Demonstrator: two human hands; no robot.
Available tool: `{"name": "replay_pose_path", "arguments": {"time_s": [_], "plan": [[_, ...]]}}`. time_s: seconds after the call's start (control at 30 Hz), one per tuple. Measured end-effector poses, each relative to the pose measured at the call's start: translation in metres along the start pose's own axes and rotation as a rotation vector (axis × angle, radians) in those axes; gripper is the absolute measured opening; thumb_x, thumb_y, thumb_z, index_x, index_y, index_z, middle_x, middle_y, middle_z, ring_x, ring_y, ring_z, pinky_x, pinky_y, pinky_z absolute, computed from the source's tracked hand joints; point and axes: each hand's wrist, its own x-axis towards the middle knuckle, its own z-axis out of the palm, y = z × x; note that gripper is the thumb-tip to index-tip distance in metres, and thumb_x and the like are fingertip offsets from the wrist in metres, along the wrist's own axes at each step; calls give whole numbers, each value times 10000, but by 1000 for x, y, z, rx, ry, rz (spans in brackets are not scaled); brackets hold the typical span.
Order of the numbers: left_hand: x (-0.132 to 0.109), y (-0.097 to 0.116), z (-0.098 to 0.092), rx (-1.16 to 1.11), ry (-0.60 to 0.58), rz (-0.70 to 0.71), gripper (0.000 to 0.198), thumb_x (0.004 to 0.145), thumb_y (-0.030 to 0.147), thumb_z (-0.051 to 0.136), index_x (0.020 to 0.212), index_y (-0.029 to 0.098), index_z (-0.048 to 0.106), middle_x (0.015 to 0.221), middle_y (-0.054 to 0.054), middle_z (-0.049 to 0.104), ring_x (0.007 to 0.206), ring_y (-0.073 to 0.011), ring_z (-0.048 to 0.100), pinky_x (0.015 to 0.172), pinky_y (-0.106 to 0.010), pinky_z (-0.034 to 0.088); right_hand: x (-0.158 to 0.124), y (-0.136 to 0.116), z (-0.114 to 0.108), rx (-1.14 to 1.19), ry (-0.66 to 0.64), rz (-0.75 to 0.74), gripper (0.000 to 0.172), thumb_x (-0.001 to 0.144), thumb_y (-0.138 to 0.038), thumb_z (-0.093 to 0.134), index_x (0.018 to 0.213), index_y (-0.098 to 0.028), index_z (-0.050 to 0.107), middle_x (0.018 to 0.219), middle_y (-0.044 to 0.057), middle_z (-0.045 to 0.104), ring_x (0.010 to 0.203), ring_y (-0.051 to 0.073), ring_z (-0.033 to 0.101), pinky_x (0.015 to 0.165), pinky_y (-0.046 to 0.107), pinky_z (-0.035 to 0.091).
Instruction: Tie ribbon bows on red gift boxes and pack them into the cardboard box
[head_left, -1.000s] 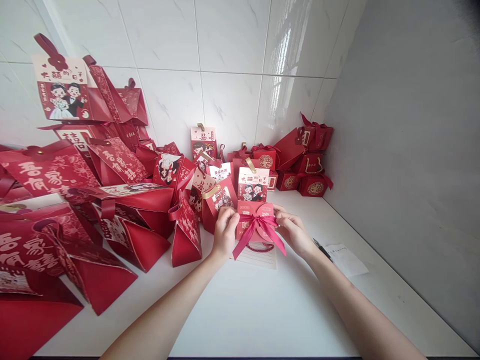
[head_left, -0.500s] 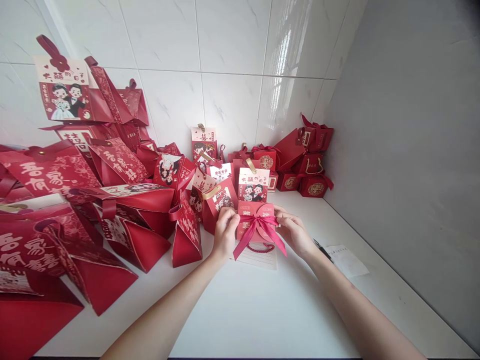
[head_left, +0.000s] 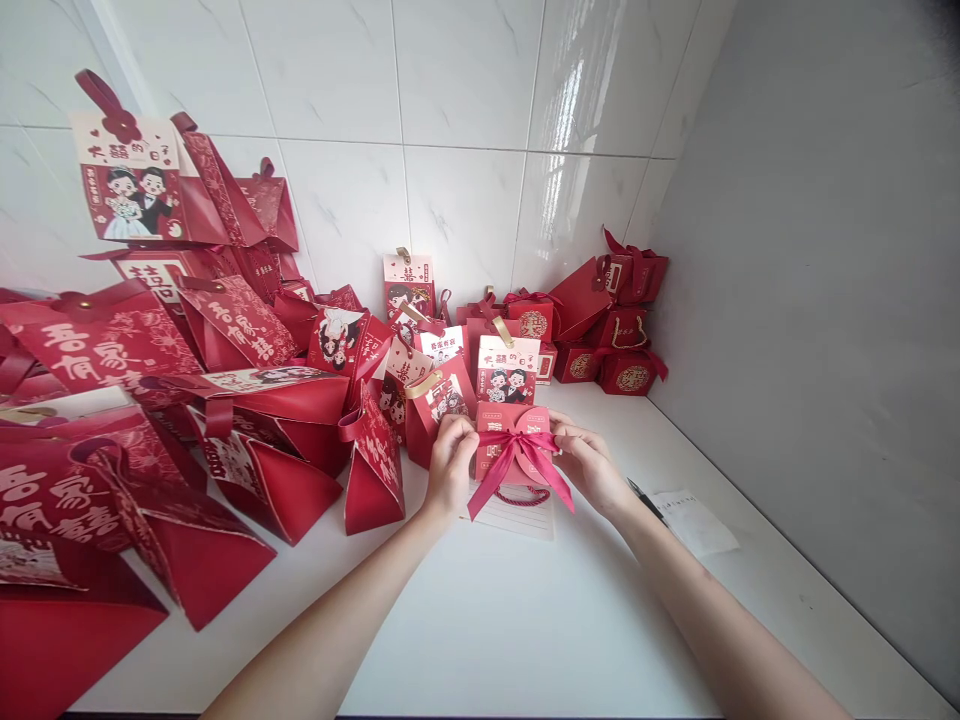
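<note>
A small red gift box [head_left: 496,458] stands on the white counter [head_left: 525,620] in front of me, tied with a pink-red ribbon bow [head_left: 520,460] whose tails hang down in front. My left hand [head_left: 450,462] pinches the bow's left loop beside the box. My right hand [head_left: 589,460] pinches the bow's right loop on the other side. A red cord handle [head_left: 520,496] lies under the box on a lined sheet of paper [head_left: 517,518].
Several red gift bags and boxes are heaped to the left [head_left: 150,400] and along the tiled back wall [head_left: 465,340]. More small red boxes sit in the far right corner [head_left: 615,330]. A pen [head_left: 643,496] and a white paper slip [head_left: 694,520] lie to the right. A grey wall closes the right side.
</note>
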Motion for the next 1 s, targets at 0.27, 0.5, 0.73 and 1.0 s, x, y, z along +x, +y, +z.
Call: {"name": "replay_pose_path", "arguments": {"time_s": [0.27,0.5,0.73,1.0], "plan": [[1,-2,0,2,2,10,238,754,281,439,559,190,338,702,-13,398,669,-150,417,640,-281,369,0,-1,0,25,-1,0,266,722,-280,581,507,-171,468,1235,43,502,1024,233,513,784,323,434],[0,0,0,16,12,10,247,747,304,443,556,192,332,690,-14,407,667,-154,420,631,-278,369,0,0,0,9,-15,-18,325,762,-388,590,521,-181,523,1253,45,506,1066,256,497,771,319,443],[1,0,0,13,8,9,242,747,283,441,552,189,333,692,-14,403,661,-152,418,624,-280,365,-1,-2,1,-2,-18,0,366,729,-443,687,529,-178,532,1297,57,468,1054,264,537,795,352,462],[0,-1,0,-11,4,-9,243,756,273,440,551,189,341,706,-14,402,678,-153,414,640,-284,359,-1,-4,4,19,-5,7,331,724,-411,706,573,-174,530,1283,45,489,1039,245,545,824,352,468]]}}
